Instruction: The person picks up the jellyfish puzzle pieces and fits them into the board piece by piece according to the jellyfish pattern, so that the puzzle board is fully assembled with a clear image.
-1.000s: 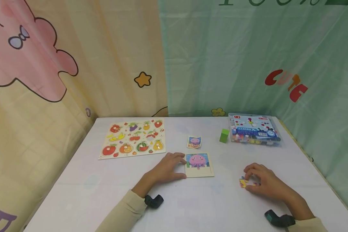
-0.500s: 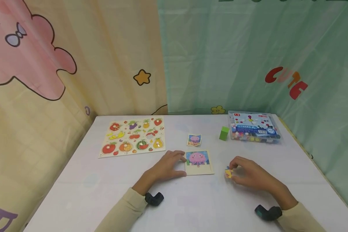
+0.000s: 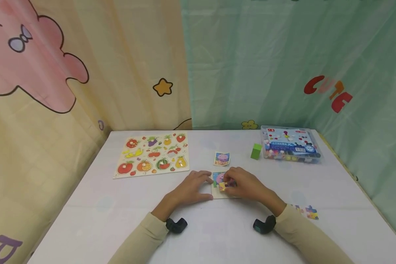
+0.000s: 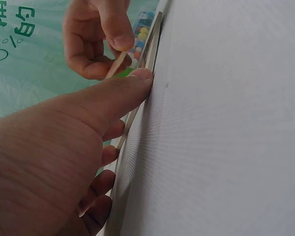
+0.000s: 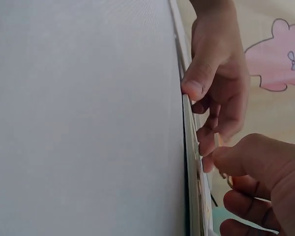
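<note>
My left hand (image 3: 191, 189) holds the left side of a small puzzle board (image 3: 216, 194), its thumb at the near corner and fingers along the edge. The board has pink octopus pieces in its upper part and bare wood at the lower left; my right hand covers its right side. Between thumb and fingers, my right hand (image 3: 249, 186) pinches a yellow puzzle piece (image 3: 223, 186) over the board. In the right wrist view the piece (image 5: 218, 139) is tilted edge-on above the board (image 5: 191, 172). Loose puzzle pieces (image 3: 311, 212) lie beyond my right forearm, partly hidden by the sleeve.
Behind the board lies a small octopus picture card (image 3: 222, 158). A fruit peg puzzle (image 3: 151, 154) rests at the back left. Toward the back right stand a green block (image 3: 256, 151) and a clear box of coloured balls (image 3: 290, 144). Curtains hang behind the table.
My right hand has carried the yellow piece leftward from the loose pieces to above the board. My left hand keeps its place at the board's left edge.
</note>
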`<state>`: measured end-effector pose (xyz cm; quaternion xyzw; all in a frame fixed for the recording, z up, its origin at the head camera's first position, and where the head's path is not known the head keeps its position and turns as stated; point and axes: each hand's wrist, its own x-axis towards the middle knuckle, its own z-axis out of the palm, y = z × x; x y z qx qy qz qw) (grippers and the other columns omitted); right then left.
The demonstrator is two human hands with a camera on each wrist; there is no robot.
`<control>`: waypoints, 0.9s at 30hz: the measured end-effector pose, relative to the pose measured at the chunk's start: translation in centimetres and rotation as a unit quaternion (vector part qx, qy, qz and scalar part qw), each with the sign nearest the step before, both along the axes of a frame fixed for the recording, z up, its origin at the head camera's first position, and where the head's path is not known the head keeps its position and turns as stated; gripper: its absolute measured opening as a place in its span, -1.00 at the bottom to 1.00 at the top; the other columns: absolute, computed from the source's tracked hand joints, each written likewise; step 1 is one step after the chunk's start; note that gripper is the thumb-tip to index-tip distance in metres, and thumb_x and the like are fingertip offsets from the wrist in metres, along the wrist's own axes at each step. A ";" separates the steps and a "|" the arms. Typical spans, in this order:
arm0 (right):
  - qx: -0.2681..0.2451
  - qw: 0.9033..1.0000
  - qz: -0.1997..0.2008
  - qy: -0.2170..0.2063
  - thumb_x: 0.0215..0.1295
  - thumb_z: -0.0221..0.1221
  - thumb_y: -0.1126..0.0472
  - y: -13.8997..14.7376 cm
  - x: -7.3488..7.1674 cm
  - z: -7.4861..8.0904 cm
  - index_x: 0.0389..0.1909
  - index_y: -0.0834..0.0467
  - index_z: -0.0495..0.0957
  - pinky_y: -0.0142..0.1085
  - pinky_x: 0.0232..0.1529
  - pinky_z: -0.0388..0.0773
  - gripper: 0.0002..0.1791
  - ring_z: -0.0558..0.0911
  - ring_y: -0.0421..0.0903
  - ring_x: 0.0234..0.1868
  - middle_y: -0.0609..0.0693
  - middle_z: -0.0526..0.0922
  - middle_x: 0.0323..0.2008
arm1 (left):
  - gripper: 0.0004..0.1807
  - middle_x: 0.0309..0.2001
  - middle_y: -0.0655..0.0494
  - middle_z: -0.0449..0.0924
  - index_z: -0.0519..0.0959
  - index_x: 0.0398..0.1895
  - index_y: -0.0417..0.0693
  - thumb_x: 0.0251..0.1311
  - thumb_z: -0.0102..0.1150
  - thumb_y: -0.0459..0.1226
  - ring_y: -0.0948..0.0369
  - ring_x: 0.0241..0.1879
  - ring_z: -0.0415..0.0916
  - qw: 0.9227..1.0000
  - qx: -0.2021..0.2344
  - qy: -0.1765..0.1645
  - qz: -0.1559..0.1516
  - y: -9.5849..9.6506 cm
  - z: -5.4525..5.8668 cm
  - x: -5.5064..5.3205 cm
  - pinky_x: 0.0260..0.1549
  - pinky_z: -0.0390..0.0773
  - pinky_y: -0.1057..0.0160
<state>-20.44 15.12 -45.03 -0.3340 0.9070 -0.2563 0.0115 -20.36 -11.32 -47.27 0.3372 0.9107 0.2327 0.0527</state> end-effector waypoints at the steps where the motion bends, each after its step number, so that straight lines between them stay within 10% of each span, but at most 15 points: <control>1: 0.002 1.000 -0.001 0.002 0.16 0.44 0.10 -0.3 -0.1 -0.1 -0.20 -0.01 0.58 -0.26 -0.18 0.52 -0.74 0.46 -0.20 -0.23 -0.24 0.52 -0.30 | -0.46 0.43 0.13 0.33 0.58 0.18 0.10 0.20 0.38 0.10 0.12 0.30 0.27 1.000 0.000 0.002 -0.001 0.0 0.0 0.0 0.31 0.28 0.10; 27: 0.013 1.000 0.017 -0.013 0.22 0.43 0.08 -1.3 -0.3 -1.0 -0.09 0.00 0.69 -0.24 -0.19 0.46 -0.75 0.48 -0.27 -0.29 -0.31 0.56 -0.33 | -0.47 0.44 0.13 0.32 0.57 0.17 0.10 0.20 0.39 0.09 0.13 0.31 0.25 1.000 0.005 -0.006 -0.001 0.0 0.0 -0.2 0.31 0.27 0.11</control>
